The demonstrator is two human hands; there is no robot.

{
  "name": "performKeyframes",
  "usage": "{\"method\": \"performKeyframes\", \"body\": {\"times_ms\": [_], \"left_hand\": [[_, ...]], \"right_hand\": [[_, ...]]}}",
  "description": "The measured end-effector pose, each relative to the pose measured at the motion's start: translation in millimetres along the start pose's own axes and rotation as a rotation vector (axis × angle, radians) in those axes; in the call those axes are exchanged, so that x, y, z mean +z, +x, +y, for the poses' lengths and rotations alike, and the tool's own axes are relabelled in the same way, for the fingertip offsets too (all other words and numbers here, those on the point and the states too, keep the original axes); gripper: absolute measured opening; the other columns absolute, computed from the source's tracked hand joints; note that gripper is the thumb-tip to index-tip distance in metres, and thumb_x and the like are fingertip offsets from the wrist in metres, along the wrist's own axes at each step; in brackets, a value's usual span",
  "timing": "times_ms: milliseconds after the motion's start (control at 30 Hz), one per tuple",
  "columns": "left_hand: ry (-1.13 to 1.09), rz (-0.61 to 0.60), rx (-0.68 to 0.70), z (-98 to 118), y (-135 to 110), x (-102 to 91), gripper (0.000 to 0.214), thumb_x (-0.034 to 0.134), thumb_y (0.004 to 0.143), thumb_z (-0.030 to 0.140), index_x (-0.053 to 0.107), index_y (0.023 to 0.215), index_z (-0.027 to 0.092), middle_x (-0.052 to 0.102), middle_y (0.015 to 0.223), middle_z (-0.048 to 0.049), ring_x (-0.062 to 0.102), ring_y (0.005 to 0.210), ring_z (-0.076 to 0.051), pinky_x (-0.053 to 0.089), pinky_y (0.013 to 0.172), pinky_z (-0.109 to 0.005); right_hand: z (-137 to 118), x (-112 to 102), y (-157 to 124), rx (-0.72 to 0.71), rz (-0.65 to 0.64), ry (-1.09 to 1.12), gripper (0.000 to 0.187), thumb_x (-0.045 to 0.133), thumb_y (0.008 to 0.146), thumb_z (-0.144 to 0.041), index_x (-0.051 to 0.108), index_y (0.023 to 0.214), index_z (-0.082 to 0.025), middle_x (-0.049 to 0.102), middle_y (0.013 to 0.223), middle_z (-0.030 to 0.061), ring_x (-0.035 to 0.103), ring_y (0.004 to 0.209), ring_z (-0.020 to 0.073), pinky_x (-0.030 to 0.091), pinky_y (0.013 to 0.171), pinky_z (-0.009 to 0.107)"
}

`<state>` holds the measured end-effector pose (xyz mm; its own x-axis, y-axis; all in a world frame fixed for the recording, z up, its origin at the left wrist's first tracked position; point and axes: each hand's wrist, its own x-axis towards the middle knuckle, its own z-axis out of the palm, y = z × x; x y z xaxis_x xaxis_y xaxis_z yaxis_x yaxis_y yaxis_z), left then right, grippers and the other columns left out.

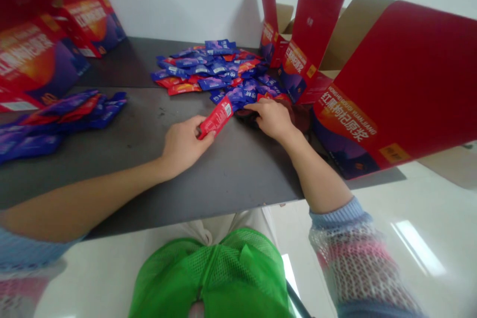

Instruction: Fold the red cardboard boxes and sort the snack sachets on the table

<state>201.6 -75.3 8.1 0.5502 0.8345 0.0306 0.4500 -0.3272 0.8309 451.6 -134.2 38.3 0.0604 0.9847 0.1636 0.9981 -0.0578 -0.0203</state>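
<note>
My left hand point(184, 145) is closed on the lower end of a red sachet point(217, 117), which lies slanted just above the grey table point(223, 174). My right hand point(271, 118) rests at the near edge of a heap of blue and red sachets point(216, 70), its fingers curled over some of them; what they grip is hidden. The two hands are close together near the table's middle.
A second heap of blue and red sachets point(55, 119) lies at the left. Open red cartons point(395, 89) stand at the right and closed printed cartons point(40, 49) at the back left. Green mesh fabric point(212, 278) lies on my lap below the table edge.
</note>
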Motion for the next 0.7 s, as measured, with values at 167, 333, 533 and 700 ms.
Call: {"method": "performKeyframes", "body": {"times_ms": [167, 333, 533, 700], "left_hand": [[0.492, 0.174, 0.205, 6, -10, -0.5, 0.025, 0.059, 0.089, 0.039, 0.072, 0.107, 0.027, 0.075, 0.099, -0.0069, 0.068, 0.099, -0.028, 0.046, 0.073, -0.031], [0.393, 0.123, 0.295, 16, -13, 2.9, 0.026, 0.053, 0.092, 0.034, 0.073, 0.104, 0.023, 0.067, 0.129, -0.0109, 0.064, 0.111, -0.030, 0.047, 0.085, -0.036], [0.413, 0.174, 0.370, 21, -9, 7.6, 0.027, 0.046, 0.095, 0.028, 0.070, 0.105, 0.020, 0.066, 0.131, -0.0105, 0.064, 0.111, -0.028, 0.045, 0.094, -0.038], [0.661, 0.127, 0.340, 14, 0, 7.7, 0.032, 0.041, 0.092, 0.016, 0.070, 0.106, 0.014, 0.067, 0.123, -0.0188, 0.066, 0.106, -0.033, 0.048, 0.090, -0.044]], "right_hand": [[4, -5, 2, 0.061, 0.144, 0.074, 0.051, 0.042, 0.087, -0.014, 0.064, 0.132, -0.026, 0.067, 0.121, 0.0085, 0.061, 0.109, 0.0278, 0.048, 0.086, 0.037], [7, -21, -7, 0.175, 0.371, 0.050, 0.054, 0.037, 0.090, -0.018, 0.056, 0.140, -0.024, 0.064, 0.125, 0.0112, 0.057, 0.114, 0.0308, 0.049, 0.091, 0.044], [-10, -21, -13, 0.159, 0.421, 0.058, 0.057, 0.036, 0.091, -0.020, 0.049, 0.147, -0.023, 0.060, 0.129, 0.0124, 0.054, 0.119, 0.0310, 0.047, 0.097, 0.046], [-34, -8, -16, -0.083, 0.389, 0.116, 0.056, 0.039, 0.089, -0.016, 0.056, 0.141, -0.026, 0.062, 0.126, 0.0091, 0.052, 0.120, 0.0281, 0.044, 0.099, 0.042]]}}
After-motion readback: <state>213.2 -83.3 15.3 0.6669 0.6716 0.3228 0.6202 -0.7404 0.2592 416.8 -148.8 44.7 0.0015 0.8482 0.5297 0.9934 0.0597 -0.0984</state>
